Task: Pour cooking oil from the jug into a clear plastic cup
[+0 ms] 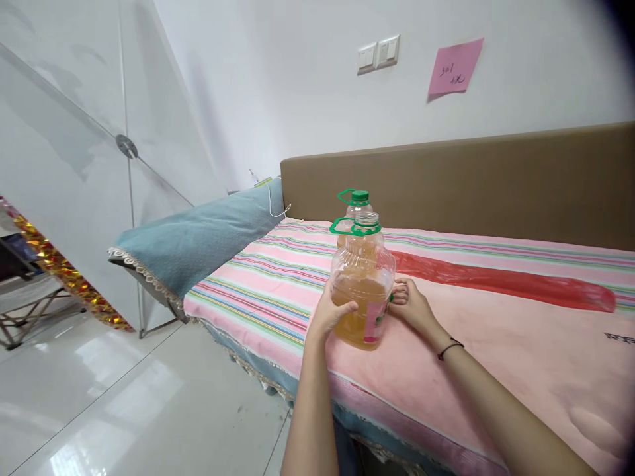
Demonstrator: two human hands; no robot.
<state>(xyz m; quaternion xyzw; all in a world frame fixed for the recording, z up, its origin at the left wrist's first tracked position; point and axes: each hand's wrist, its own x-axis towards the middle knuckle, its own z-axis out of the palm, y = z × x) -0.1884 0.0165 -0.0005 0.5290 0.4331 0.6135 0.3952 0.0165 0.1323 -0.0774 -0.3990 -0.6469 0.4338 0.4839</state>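
Note:
A clear plastic oil bottle (362, 284) with amber liquid, a green handle ring and no cap stands upright on the pink bed cover (496, 350). My left hand (330, 311) grips its left side. At the bottle's right side my right hand (411, 304) has its fingers curled around something small and green; what it is I cannot tell. A second bottle (358, 201) with a green cap stands right behind the first, mostly hidden.
A striped sheet (258, 277) covers the bed's left part, under a long red mark (501, 281). A teal pillow (198, 241) lies at the left end. A brown headboard (471, 178) runs behind. White tiled floor (124, 396) lies left.

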